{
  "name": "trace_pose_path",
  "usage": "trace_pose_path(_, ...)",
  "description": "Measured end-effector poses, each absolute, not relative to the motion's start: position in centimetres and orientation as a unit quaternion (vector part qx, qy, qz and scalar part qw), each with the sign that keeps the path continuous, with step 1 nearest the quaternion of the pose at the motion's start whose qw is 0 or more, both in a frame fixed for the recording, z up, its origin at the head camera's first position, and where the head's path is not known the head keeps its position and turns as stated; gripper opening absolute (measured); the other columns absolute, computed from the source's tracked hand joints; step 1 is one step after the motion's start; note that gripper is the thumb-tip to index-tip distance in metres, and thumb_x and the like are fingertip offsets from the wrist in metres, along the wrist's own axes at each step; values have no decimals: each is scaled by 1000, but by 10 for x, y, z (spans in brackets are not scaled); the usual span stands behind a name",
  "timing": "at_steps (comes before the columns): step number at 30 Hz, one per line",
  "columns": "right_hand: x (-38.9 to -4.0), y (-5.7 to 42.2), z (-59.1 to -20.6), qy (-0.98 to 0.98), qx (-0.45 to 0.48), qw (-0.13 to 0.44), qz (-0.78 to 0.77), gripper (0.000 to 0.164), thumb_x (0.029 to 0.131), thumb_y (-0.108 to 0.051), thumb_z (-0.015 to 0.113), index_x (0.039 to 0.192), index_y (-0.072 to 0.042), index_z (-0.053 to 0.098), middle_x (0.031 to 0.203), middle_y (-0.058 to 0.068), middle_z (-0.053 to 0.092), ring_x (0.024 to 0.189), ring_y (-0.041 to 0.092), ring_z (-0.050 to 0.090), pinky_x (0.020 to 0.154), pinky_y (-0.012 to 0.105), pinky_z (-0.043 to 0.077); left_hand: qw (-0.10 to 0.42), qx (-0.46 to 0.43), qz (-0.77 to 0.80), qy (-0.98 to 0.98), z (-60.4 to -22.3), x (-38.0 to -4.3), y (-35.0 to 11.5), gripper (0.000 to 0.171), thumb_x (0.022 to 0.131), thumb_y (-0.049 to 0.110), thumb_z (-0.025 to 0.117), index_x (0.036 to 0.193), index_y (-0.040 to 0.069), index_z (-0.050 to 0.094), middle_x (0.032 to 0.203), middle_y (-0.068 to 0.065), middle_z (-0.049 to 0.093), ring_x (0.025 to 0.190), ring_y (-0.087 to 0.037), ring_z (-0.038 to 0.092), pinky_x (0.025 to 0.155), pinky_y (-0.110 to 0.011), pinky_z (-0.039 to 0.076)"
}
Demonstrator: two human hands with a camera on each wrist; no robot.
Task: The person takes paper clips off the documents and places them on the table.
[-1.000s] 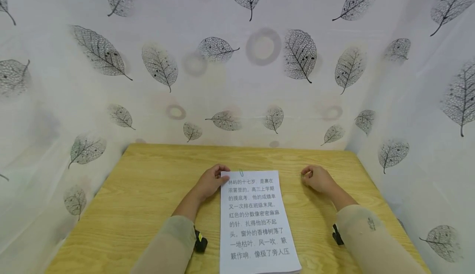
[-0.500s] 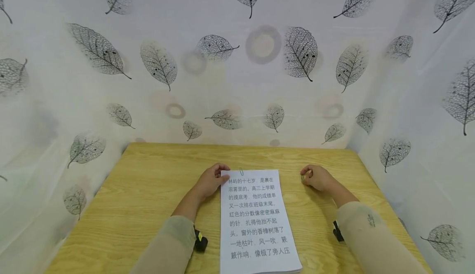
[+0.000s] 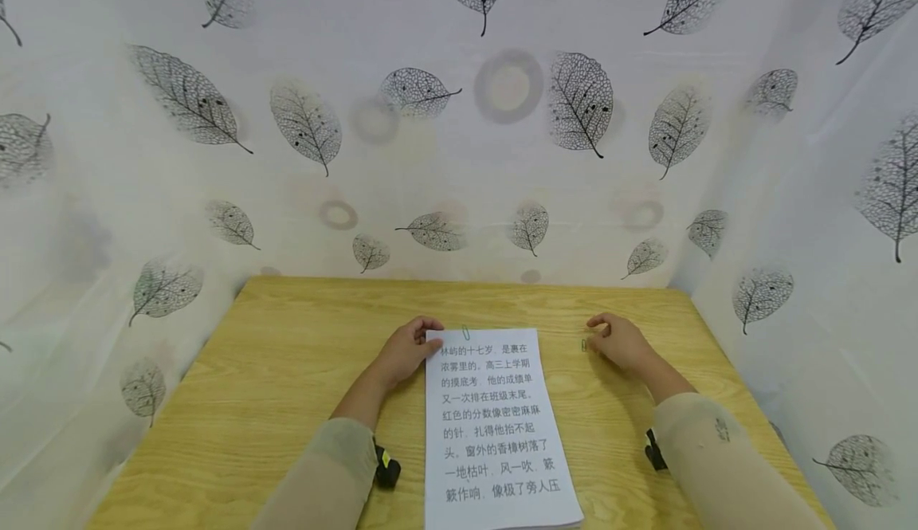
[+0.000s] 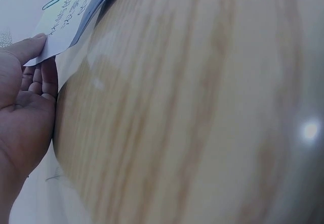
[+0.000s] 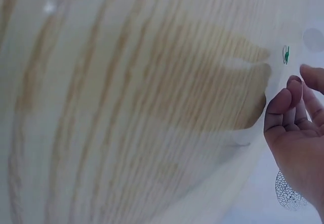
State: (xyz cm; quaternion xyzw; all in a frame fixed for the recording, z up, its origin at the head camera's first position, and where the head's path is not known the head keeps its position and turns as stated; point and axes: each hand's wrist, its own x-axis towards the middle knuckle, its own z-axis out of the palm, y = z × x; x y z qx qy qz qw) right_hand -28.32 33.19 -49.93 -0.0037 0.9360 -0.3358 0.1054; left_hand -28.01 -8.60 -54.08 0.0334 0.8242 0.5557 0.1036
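A stack of printed paper point(image 3: 495, 426) lies on the wooden table, with a green paper clip point(image 3: 465, 332) on its top edge. At the stack's upper left corner, my left hand point(image 3: 409, 349) pinches the paper: in the left wrist view the thumb point(image 4: 31, 48) is on top and the fingers are underneath. To the right of the stack, a second green paper clip point(image 3: 584, 345) is on the table. My right hand point(image 3: 622, 344) is just beside this clip, its fingers loosely bent. The right wrist view shows a gap between that clip point(image 5: 286, 55) and the fingertips.
The wooden table point(image 3: 287, 386) runs back to a white curtain point(image 3: 445, 155) printed with dark leaves, which also hangs on both sides. A black wrist device point(image 3: 387, 468) sits below the left sleeve, another point(image 3: 654, 450) by the right.
My right hand's fingertips have come off the second paper clip and moved slightly up and right, leaving it on the table. The left hand and the stack stay in place.
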Motion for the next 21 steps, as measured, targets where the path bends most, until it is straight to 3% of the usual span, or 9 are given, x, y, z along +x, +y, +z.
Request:
trace_pose_path(9,-290,322,-494,901,47,60,-427,41,104,-21,47,142,-7,48,109,16,57,77,19,56,60,27,48,109,31,559,821,-541,-280,-86,22,95,23,70,116,26,65,108,-1,63,99,-19,54,90,-33,44)
trace_pose_path(13,-297,308,-496,884,30,39,-464,39,105,-22,47,142,-8,49,110,15,55,96,30,62,77,35,56,110,28,559,821,-540,-280,-85,22,95,22,70,116,27,64,108,-1,64,99,-19,55,91,-33,43)
trace_pose_path(17,-302,283,-495,867,2,42,-496,38,105,-22,48,141,-8,49,111,12,54,110,37,61,94,44,56,112,28,559,821,-539,-280,-85,22,95,22,69,116,27,64,108,0,64,99,-19,54,90,-33,43)
trace_pose_path(21,-300,253,-490,869,-25,41,-492,36,103,-19,52,138,-8,52,110,9,55,102,32,60,83,38,56,113,26,563,818,-540,-279,-84,22,95,21,69,116,26,64,106,-1,64,97,-20,55,87,-32,45)
